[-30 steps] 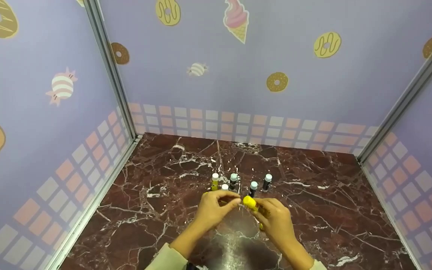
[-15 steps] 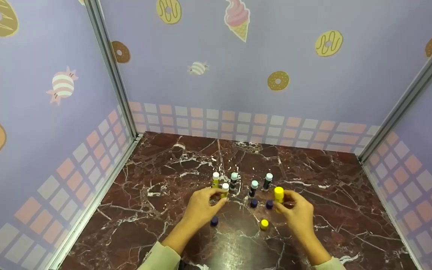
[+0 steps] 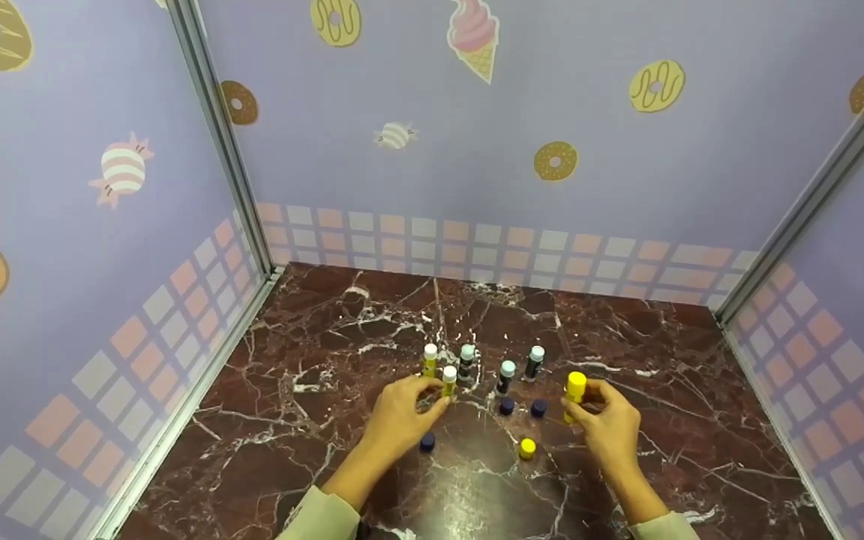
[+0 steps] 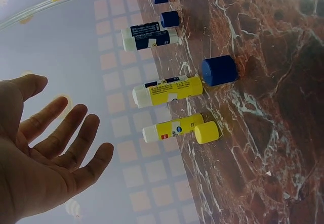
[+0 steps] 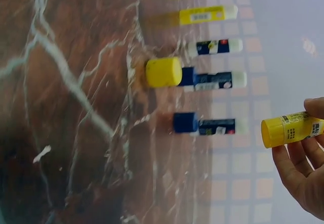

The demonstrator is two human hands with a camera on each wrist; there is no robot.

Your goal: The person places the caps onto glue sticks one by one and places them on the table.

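Observation:
My right hand [image 3: 610, 424] pinches a yellow glue stick [image 3: 575, 390], held upright with a yellow cap on top; the right wrist view shows its lower end [image 5: 283, 129]. Over to the left, my left hand [image 3: 402, 412] has loosely bent fingers and holds nothing. It looks close to an uncapped yellow glue stick [image 3: 448, 381] in the head view, but its fingers [image 4: 96, 166] are apart from the sticks in the left wrist view. Behind stands another yellow glue stick [image 3: 430, 361] with a white top. Three dark blue glue sticks, one of them [image 3: 505, 377] near the middle, stand uncapped.
Loose caps lie on the marbled table [image 3: 312, 442]: a yellow cap [image 3: 527, 448] in front, dark blue caps [image 3: 506, 406] before the blue sticks, and another blue cap [image 3: 427, 442] by my left hand. A second yellow cap [image 4: 206, 132] shows in the left wrist view. Patterned walls [image 3: 439, 187] enclose the table.
My right hand has moved right with the yellow glue stick, which has turned from tilted to upright. My left hand has drawn slightly left, away from it, uncovering the loose caps.

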